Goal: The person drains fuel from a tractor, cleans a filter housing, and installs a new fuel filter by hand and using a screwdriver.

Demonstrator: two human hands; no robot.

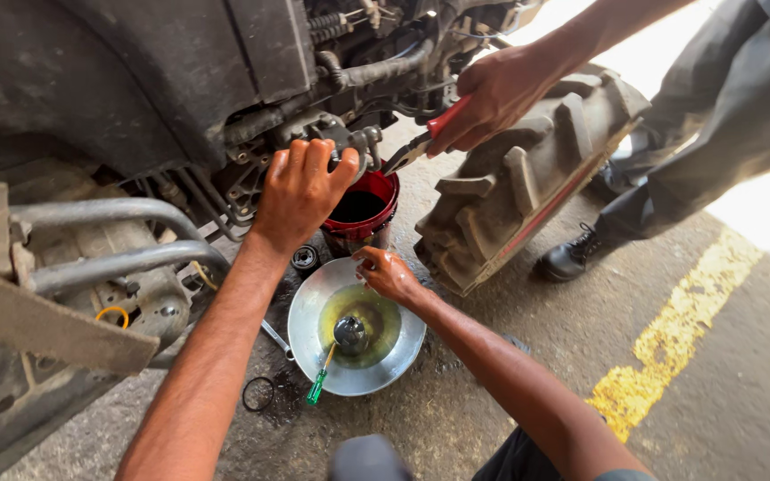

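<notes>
A: Head view. Logging hands first?

B: Left hand (300,187) reaching up under the machine, fingers curled around a grey metal fitting (349,147) on the engine block, gripping it. Right hand (388,274) resting low on the rim of the shallow metal pan (403,352), fingers loosely bent, holding nothing, glistening with oil.

A: Locating the fitting?

B: Sitting just above the red bucket (363,209), beside the black hose (376,71). Bucket standing upright on the concrete floor (492,401), touching the pan's far edge.

A: Noting the other person?

B: Co-worker's hand (496,93) coming in from the upper right, clamped on red-handled pliers (421,142), nose aimed down-left at the same fitting, almost touching it. Long axis of the pliers running from upper right to lower left.

A: Judging good practice here?

B: Probably keeping the left grip firm and thumb clear of the plier nose; keeping the bucket directly under the joint for drips.

A: Listing pan contents?

B: Yellowish oil pooling, a dark round part (349,331) lying in it, a green-handled screwdriver (321,379) leaning over the near rim, handle toward the camera. Black rubber ring (258,394) lying on the floor just beside. Lugged tyre (528,178) lying near the bucket.
</notes>
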